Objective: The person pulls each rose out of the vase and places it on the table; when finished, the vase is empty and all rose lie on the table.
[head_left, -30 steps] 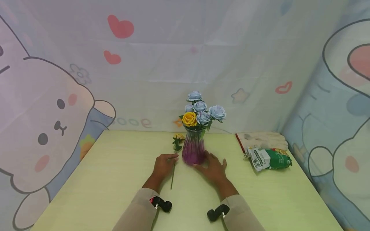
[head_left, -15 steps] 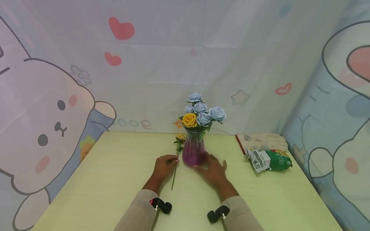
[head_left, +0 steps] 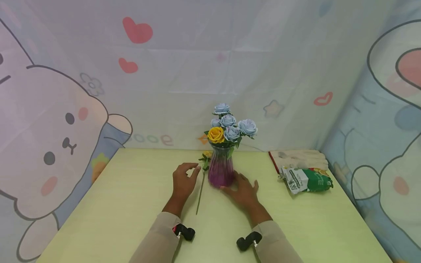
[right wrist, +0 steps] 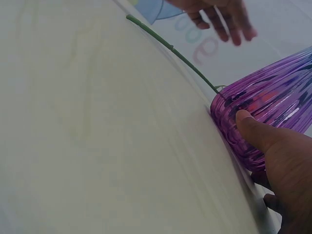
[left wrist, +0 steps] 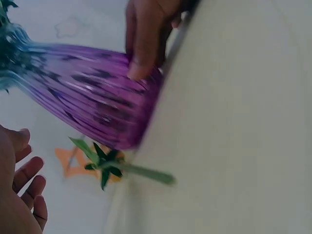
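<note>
Within the right grip, clamped round its base: fluted purple glass vase, presumably for steadiness.
Just right of the left grip, apart and empty: loose green-stemmed yellow rose on pale worktop, likely for easy reach.

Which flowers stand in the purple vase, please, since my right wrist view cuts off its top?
Observer: The head view shows one yellow rose among several light blue roses.
Operator: Thank you; could you tell me what is at the hidden end of the green stem?
Observer: A yellow bloom, partly hidden by its leaves, just left of the purple vase in the head view.
</note>
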`<state>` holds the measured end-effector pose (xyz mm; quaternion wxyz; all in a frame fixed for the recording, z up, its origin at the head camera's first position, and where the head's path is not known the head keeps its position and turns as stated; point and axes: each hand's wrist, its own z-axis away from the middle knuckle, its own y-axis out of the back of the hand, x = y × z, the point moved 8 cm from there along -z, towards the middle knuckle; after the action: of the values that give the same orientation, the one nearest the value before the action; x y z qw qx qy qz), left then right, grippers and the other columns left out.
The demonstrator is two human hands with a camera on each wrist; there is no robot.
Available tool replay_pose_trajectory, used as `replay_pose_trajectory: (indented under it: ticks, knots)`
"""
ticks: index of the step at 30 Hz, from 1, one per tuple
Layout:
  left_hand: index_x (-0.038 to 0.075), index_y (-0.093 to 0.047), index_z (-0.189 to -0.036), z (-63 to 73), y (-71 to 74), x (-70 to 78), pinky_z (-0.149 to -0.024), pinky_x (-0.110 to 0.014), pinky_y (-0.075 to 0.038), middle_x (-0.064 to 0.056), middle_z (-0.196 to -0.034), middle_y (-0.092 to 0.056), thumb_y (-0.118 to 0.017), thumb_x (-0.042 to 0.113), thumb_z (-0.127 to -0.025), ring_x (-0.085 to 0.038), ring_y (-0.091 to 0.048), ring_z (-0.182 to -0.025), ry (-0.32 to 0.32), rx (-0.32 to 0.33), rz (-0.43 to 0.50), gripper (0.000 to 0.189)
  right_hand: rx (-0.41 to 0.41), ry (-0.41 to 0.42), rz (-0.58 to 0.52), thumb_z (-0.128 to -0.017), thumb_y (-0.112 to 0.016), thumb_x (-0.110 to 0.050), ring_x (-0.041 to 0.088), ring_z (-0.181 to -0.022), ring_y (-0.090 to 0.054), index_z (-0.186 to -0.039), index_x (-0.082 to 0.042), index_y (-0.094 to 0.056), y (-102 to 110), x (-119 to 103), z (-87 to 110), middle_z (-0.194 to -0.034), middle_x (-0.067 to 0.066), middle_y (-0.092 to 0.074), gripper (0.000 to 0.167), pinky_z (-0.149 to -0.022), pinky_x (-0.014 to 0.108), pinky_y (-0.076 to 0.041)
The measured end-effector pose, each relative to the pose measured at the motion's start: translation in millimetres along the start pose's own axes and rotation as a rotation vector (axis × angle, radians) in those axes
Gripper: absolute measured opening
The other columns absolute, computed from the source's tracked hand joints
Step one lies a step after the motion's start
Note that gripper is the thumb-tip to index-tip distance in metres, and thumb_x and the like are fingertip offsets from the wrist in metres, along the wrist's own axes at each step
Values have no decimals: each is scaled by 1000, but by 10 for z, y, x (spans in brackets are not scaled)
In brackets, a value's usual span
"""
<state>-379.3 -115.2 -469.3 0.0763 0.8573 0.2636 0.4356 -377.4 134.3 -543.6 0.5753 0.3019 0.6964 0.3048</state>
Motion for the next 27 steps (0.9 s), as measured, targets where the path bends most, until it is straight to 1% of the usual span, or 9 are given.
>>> replay_pose_trajectory:
  ticks: [4, 9, 11, 13, 17, 20, 23, 24, 27]
  knots:
    - [4, -81, -119, -82, 35, 190, -84, -59, -59, -15, -115, -81, -80, 15, -101, -36, -73, -108, 15, 8, 47, 21, -5, -12, -2, -95, -72, -70, 38, -161, -43, -169, -15, -43, -12, 16, -9, -168, 13, -54, 97, -128, 81, -1]
    - [6, -80, -124, -204, 17, 410, -86, -54, -57, -16, -122, -77, -81, 20, -102, -39, -73, -112, 31, -8, 126, 27, -1, -14, 1, -96, -70, -73, 38, -161, -44, -169, -15, -43, -22, 19, -13, -167, 14, -54, 97, -128, 82, -2]
    - [7, -79, -127, -247, 14, 489, -88, -54, -55, -16, -124, -75, -81, 21, -102, -41, -72, -113, 49, -12, 171, 29, -3, -11, 3, -96, -70, -72, 39, -160, -45, -169, -14, -43, -17, 11, -6, -167, 15, -54, 97, -127, 82, -3]
    - [8, -78, -129, -284, 15, 558, -89, -53, -52, -15, -126, -74, -81, 21, -102, -40, -71, -114, 66, -8, 213, 31, -5, -9, 2, -96, -70, -72, 39, -160, -45, -169, -14, -43, -5, -2, 4, -167, 15, -54, 97, -128, 82, -3]
    - [6, -77, -131, -360, 15, 694, -89, -53, -49, -16, -129, -73, -83, 19, -99, -43, -69, -116, 75, 11, 286, 35, -4, -8, -7, -96, -71, -70, 39, -161, -44, -169, -14, -43, 25, -27, 26, -167, 14, -54, 95, -128, 82, -2]
    - [6, -77, -132, -418, -6, 777, -88, -49, -48, -16, -132, -73, -85, 18, -97, -42, -68, -117, 84, 19, 322, 38, -1, -7, -6, -97, -71, -69, 39, -160, -44, -169, -14, -44, 37, -34, 33, -167, 14, -54, 94, -128, 82, -1]
    - [8, -76, -133, -465, -49, 827, -87, -40, -47, -14, -135, -72, -86, 20, -97, -41, -67, -120, 112, 16, 336, 40, -4, -6, 5, -97, -70, -69, 39, -160, -45, -169, -14, -43, 32, -35, 37, -167, 14, -54, 94, -128, 82, -3]
    - [9, -77, -133, -479, -68, 834, -87, -36, -47, -13, -135, -71, -87, 21, -96, -40, -67, -121, 125, 13, 337, 40, -4, -4, 9, -98, -70, -69, 40, -160, -45, -168, -13, -44, 30, -37, 39, -167, 14, -54, 94, -128, 83, -3]
    - [7, -76, -132, -509, -121, 860, -87, -33, -50, -13, -135, -70, -88, 22, -96, -41, -67, -123, 167, 9, 336, 41, -5, -5, 9, -98, -70, -69, 40, -160, -45, -168, -13, -44, 27, -39, 39, -167, 15, -54, 94, -127, 83, -3]
